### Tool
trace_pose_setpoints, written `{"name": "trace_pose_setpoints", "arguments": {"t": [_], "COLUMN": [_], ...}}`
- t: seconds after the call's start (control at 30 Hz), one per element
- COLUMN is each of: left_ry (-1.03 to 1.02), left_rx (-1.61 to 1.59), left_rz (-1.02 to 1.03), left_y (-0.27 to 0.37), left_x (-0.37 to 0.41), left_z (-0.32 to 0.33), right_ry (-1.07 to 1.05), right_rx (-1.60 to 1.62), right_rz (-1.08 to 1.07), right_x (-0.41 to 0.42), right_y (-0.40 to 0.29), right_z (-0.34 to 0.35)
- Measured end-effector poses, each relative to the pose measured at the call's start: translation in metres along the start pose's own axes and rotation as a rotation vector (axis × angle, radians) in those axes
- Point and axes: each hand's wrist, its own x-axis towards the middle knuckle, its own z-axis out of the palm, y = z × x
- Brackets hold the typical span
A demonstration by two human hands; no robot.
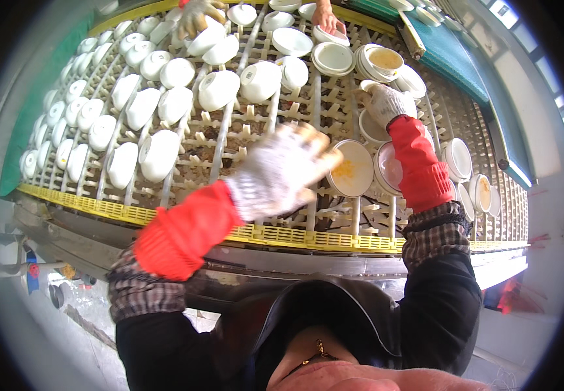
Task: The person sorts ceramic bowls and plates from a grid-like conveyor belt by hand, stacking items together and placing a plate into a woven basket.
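My left hand [289, 168], in a pale knit work glove, hovers over the white plastic peg conveyor [228, 163], blurred, fingers apart and holding nothing. Just right of its fingertips stands a white bowl [349, 168] with yellow food residue. My right hand [387, 103], gloved too, reaches among bowls on the right. Its fingers are at a small white dish [369, 85]; whether they grip it is hidden. Below that hand, a white bowl [372, 128] is partly covered by the red sleeve, and another bowl [388, 168] sits beside it. Beyond are stacked bowls [384, 57] with brownish residue.
Several white bowls [159, 155] lean upside down between pegs on the left. Across the belt, a gloved hand [199, 17] and a bare hand [328, 22] handle bowls. A yellow guard strip [306, 238] lines the near edge; a teal belt [458, 68] runs at right.
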Motion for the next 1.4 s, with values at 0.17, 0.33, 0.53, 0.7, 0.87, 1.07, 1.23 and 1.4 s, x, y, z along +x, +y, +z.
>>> {"name": "trace_pose_setpoints", "arguments": {"t": [0.17, 0.33, 0.53, 0.7, 0.87, 1.07, 1.23, 1.4], "left_ry": [-0.008, -0.233, 0.370, 0.558, 0.151, 0.169, -0.017, -0.080], "left_rx": [0.194, -0.103, -1.099, -0.400, 0.260, 0.133, 0.426, -0.044], "left_rz": [0.030, -0.085, -0.719, -1.160, -1.076, -0.469, -0.008, -0.136], "left_y": [0.024, 0.009, -0.050, -0.129, -0.085, -0.023, 0.034, 0.019], "left_x": [0.034, 0.016, -0.062, -0.158, -0.109, -0.031, 0.031, 0.034], "left_z": [0.072, 0.050, -0.003, 0.014, -0.005, -0.002, 0.063, 0.083], "right_ry": [-0.061, -0.030, 0.222, 0.351, -0.108, 0.295, 0.378, 0.335], "right_rx": [0.324, 0.875, 0.579, 1.436, 1.239, 0.238, 0.174, 0.247], "right_rz": [0.001, -0.124, -0.543, -0.926, -0.375, -0.143, 0.004, 0.097], "right_x": [-0.004, -0.039, -0.061, -0.021, -0.012, -0.060, -0.066, -0.059], "right_y": [-0.022, -0.036, -0.020, -0.104, -0.111, -0.001, 0.056, 0.050], "right_z": [-0.010, 0.013, 0.017, 0.007, -0.001, -0.006, 0.038, 0.070]}}
